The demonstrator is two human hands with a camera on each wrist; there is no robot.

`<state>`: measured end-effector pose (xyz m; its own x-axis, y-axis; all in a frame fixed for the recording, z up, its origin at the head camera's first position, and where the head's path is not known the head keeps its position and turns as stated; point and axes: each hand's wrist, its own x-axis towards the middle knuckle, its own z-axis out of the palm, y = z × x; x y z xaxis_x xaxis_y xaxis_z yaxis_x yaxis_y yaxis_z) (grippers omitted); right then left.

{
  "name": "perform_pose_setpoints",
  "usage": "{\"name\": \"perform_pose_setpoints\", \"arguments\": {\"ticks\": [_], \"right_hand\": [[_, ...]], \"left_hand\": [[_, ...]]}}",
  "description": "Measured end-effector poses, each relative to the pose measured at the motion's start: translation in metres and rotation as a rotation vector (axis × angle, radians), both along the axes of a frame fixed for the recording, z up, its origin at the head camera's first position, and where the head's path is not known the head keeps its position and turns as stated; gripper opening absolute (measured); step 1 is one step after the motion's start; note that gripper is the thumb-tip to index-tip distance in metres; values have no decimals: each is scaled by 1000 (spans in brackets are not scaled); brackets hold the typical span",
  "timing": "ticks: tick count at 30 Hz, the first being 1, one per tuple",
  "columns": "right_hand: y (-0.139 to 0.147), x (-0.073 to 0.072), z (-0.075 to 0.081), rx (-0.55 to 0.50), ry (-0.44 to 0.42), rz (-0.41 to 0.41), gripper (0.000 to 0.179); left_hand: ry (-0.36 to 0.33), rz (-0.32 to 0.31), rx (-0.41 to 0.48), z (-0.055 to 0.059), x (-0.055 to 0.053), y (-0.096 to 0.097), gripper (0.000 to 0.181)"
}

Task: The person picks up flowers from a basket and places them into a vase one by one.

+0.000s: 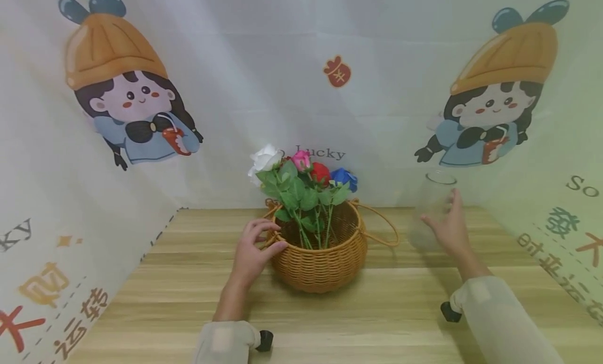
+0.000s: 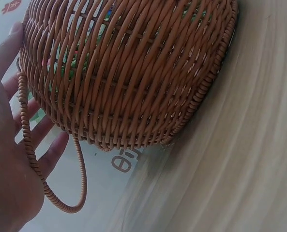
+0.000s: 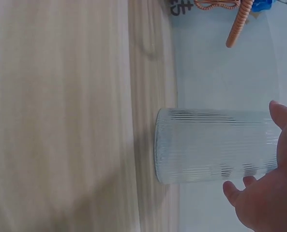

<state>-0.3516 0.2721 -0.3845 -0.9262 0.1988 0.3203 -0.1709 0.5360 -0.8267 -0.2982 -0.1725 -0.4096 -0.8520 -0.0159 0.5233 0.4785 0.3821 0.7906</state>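
Observation:
A brown wicker basket (image 1: 320,269) stands on the table with artificial-looking roses in it: a white rose (image 1: 266,157), a pink rose (image 1: 301,160), a red rose (image 1: 321,173) and a blue rose (image 1: 344,178). My left hand (image 1: 249,251) is at the basket's left rim, fingers loosely extended and thumb against the edge. In the left wrist view, the basket's looped handle (image 2: 80,164) hangs beside the palm. To the right, a clear ribbed glass vase (image 3: 211,145) stands upright. Beside its upper part is my right hand (image 1: 449,225), thumb and fingers spread around it; contact is unclear.
The wood-grain table (image 1: 377,311) meets a pale printed backdrop (image 1: 264,76) behind the basket and vase. The basket's right handle (image 1: 391,228) sticks out toward the vase. Black camera mounts (image 1: 450,312) hang under both sleeves.

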Motion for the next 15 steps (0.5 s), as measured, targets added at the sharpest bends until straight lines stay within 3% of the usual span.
{"name": "perform_pose_setpoints", "arguments": {"ticks": [7, 15], "right_hand": [[4, -7, 3, -63, -29, -12, 99], [6, -9, 3, -42, -10, 16, 96]], "left_hand": [[-3, -25, 4, -1, -2, 2, 33], [-2, -13, 16, -2, -1, 0, 33]]}}
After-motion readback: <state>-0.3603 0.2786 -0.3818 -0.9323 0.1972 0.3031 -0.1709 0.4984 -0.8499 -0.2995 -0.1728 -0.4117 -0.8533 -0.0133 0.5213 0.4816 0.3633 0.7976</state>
